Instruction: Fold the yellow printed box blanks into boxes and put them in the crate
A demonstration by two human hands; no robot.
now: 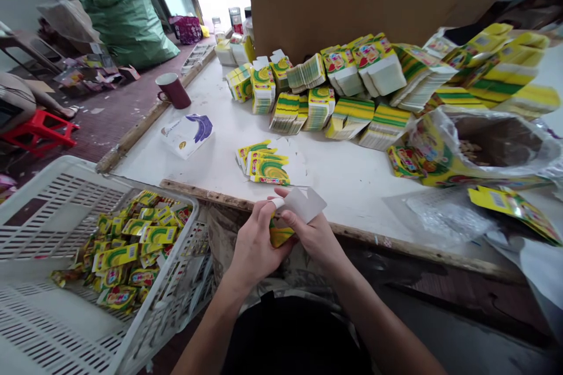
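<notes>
Between my two hands, just over the table's front edge, is a small yellow and green carton [281, 237] with its white flaps sticking up. My left hand [255, 240] is closed around its left side. From the right, my right hand [313, 235] grips the same carton, thumb pressed at the white flap. What lies inside the carton is hidden by my fingers. Just beyond my hands, a small pile of flat yellow cartons [268, 167] lies on the white table [343, 187].
Bundled carton stacks [345, 73] line the back of the table. A plastic-lined bag [484, 140] holding small pieces stands at right. At left are a maroon mug [173, 91], a white-purple box [188, 133] and a white crate [48, 211] with many filled-looking yellow packs [127, 255].
</notes>
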